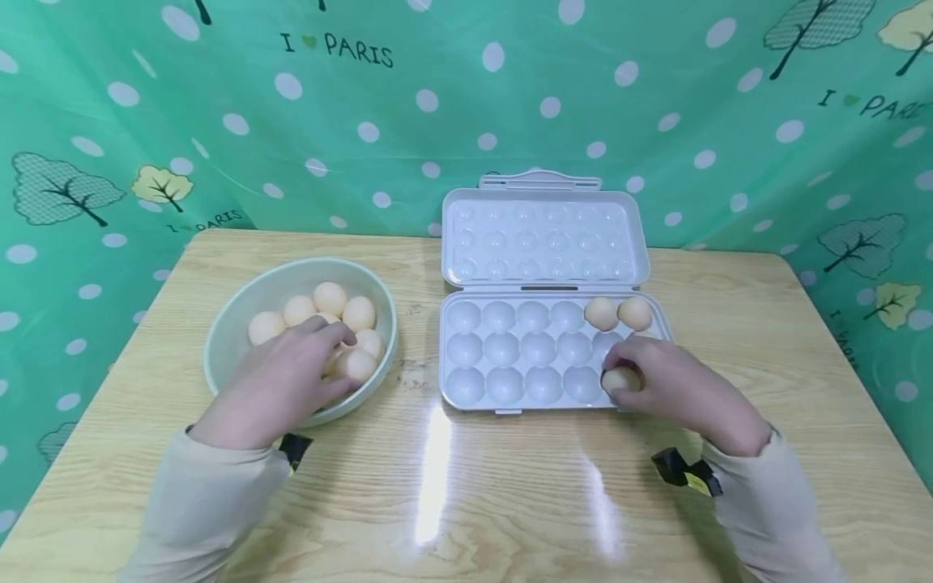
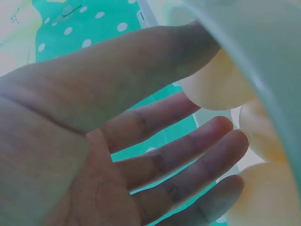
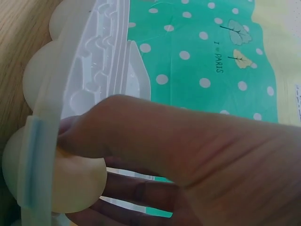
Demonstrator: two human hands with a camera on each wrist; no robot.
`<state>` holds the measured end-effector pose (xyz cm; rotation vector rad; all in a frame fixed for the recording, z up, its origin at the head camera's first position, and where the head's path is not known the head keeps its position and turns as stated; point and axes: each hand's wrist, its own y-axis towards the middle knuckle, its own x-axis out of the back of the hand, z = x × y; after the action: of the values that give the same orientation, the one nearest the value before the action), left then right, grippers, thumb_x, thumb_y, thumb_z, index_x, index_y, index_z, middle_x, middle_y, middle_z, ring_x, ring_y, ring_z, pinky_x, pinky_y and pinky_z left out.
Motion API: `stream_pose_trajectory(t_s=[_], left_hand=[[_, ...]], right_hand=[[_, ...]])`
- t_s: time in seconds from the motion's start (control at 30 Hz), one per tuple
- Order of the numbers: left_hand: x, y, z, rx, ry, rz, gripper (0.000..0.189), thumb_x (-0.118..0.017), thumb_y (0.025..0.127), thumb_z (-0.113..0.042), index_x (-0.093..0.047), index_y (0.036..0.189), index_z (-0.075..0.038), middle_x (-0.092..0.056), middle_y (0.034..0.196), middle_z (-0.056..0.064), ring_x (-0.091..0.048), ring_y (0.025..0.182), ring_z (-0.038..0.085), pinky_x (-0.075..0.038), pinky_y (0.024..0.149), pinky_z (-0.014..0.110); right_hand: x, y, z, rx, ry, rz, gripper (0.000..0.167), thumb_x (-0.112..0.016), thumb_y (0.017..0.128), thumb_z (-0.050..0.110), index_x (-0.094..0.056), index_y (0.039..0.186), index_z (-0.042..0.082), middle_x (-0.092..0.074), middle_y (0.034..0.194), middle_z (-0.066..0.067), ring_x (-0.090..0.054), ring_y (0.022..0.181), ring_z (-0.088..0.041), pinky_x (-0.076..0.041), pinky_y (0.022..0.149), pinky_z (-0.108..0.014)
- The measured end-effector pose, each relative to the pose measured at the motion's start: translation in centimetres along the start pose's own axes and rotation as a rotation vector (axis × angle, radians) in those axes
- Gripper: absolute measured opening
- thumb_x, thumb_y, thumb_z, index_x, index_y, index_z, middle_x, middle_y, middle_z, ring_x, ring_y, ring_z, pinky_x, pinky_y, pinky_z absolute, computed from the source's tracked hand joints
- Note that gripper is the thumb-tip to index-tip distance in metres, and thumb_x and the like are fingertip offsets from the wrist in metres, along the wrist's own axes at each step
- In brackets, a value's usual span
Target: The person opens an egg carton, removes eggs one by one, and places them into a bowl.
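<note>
Inside a pale green bowl (image 1: 222,324) on the left lie several light-brown eggs (image 1: 330,299). My left hand (image 1: 280,368) reaches over its near rim, thumb and index finger around one egg (image 2: 216,82), the other fingers stretched out beside more eggs. To the right lies an egg carton (image 1: 503,332) with its lid (image 1: 543,235) raised. My right hand (image 1: 663,380) grips an egg (image 1: 620,380) between thumb and fingers at the front row, toward the carton's right end. Two eggs (image 1: 601,313) sit in the back row; the hand partly covers another behind it.
Both containers stand on a wooden table (image 1: 510,502), bowl and carton a short gap apart. The carton's front latch (image 3: 30,162) juts out near the right thumb. A green dotted cloth (image 1: 408,146) hangs behind and along the sides.
</note>
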<state>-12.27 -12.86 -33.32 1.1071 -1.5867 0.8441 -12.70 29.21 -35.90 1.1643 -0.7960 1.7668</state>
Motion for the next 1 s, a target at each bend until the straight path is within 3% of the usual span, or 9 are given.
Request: stream_pose_trajectory(t_s=[0.17, 0.27, 0.43, 0.57, 0.73, 0.9, 1.0], left_hand=[[0.5, -0.1, -0.1, 0.047, -0.044, 0.027, 0.042, -0.075, 0.087, -0.030, -0.064, 0.121, -0.007, -0.064, 0.111, 0.011, -0.057, 0.083, 0.022, -0.048, 0.070, 0.041], [0.8, -0.2, -0.3, 0.058, -0.048, 0.008, 0.042, -0.073, 0.089, -0.031, -0.063, 0.122, -0.008, -0.064, 0.113, 0.014, -0.060, 0.086, 0.026, -0.049, 0.073, 0.046], [1.0, -0.5, -0.6, -0.003, -0.060, -0.123, 0.040, -0.074, 0.089, -0.025, -0.062, 0.123, -0.007, -0.064, 0.118, 0.017, -0.062, 0.103, 0.035, -0.051, 0.082, 0.054], [1.0, -0.5, -1.0, -0.050, -0.089, -0.186, 0.041, -0.076, 0.088, -0.021, -0.062, 0.124, -0.009, -0.063, 0.121, 0.013, -0.060, 0.110, 0.034, -0.051, 0.085, 0.053], [1.1, -0.4, -1.7, -0.077, -0.134, -0.200, 0.043, -0.076, 0.088, -0.019, -0.060, 0.127, -0.010, -0.061, 0.125, 0.009, -0.059, 0.114, 0.031, -0.052, 0.087, 0.051], [0.7, -0.2, -2.3, -0.107, -0.138, -0.223, 0.041, -0.073, 0.089, -0.016, -0.059, 0.126, -0.009, -0.062, 0.122, 0.009, -0.062, 0.111, 0.030, -0.054, 0.086, 0.050], [0.4, -0.1, -2.5, -0.156, -0.114, -0.254, 0.042, -0.074, 0.087, -0.014, -0.058, 0.126, -0.007, -0.063, 0.121, 0.010, -0.063, 0.107, 0.029, -0.055, 0.084, 0.048]], right_hand=[[0.3, 0.0, 0.3, -0.026, -0.003, -0.016, 0.011, -0.070, 0.080, 0.008, -0.070, 0.089, 0.013, -0.063, 0.084, 0.006, -0.055, 0.077, -0.012, -0.050, 0.072, -0.033], [0.5, -0.1, 0.7, -0.041, -0.003, -0.036, 0.014, -0.072, 0.079, 0.009, -0.070, 0.092, 0.009, -0.065, 0.086, 0.003, -0.055, 0.078, -0.015, -0.049, 0.070, -0.034], [0.8, -0.2, 1.6, -0.024, -0.019, -0.077, 0.022, -0.075, 0.078, 0.007, -0.070, 0.099, 0.003, -0.065, 0.090, -0.002, -0.054, 0.077, -0.016, -0.048, 0.066, -0.032], [0.8, -0.4, 2.2, 0.029, -0.022, -0.162, 0.025, -0.075, 0.078, 0.005, -0.069, 0.102, 0.002, -0.066, 0.096, -0.005, -0.055, 0.081, -0.017, -0.051, 0.069, -0.034], [0.5, -0.3, 3.1, 0.082, -0.006, -0.297, 0.027, -0.076, 0.077, 0.003, -0.068, 0.103, 0.002, -0.064, 0.093, -0.004, -0.056, 0.082, -0.015, -0.052, 0.069, -0.034], [0.1, 0.2, 4.2, 0.092, 0.030, -0.350, 0.029, -0.077, 0.077, 0.002, -0.066, 0.103, 0.002, -0.064, 0.092, -0.003, -0.055, 0.084, -0.015, -0.052, 0.072, -0.036], [-0.3, 0.6, 4.9, 0.127, 0.059, -0.388, 0.029, -0.078, 0.077, 0.001, -0.066, 0.102, 0.003, -0.064, 0.093, -0.002, -0.056, 0.086, -0.014, -0.052, 0.074, -0.034]])
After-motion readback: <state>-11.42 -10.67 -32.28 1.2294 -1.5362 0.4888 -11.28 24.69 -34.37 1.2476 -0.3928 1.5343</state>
